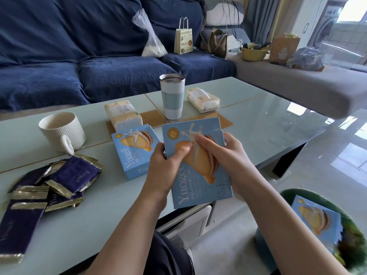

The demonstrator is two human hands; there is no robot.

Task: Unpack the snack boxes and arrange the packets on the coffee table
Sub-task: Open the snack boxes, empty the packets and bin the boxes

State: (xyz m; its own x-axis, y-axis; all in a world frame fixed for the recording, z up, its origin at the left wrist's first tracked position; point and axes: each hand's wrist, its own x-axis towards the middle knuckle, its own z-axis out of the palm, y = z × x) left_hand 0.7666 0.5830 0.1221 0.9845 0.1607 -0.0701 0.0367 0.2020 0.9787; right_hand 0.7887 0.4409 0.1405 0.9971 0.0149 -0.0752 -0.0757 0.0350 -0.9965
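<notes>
I hold a light blue snack box (pixel 200 175) above the near edge of the coffee table (pixel 258 120). My left hand (pixel 164 161) grips its left edge, thumb pressed on the front. My right hand (pixel 220 149) grips the right side near the top flap, fingers curled over the biscuit picture. A second blue snack box (pixel 133 153) lies flat on the table just to the left. Several dark purple packets (pixel 53 187) with gold ends lie heaped at the table's left. A third blue box (pixel 315 217) lies in a green bin (pixel 349 245) at the lower right.
A white ribbed mug (pixel 61 132) stands at the left. A steel tumbler (pixel 172 96) and two tissue packs (pixel 123 114) (pixel 202 99) sit toward the far side. Behind them is a blue sofa (pixel 79 56) with bags on it.
</notes>
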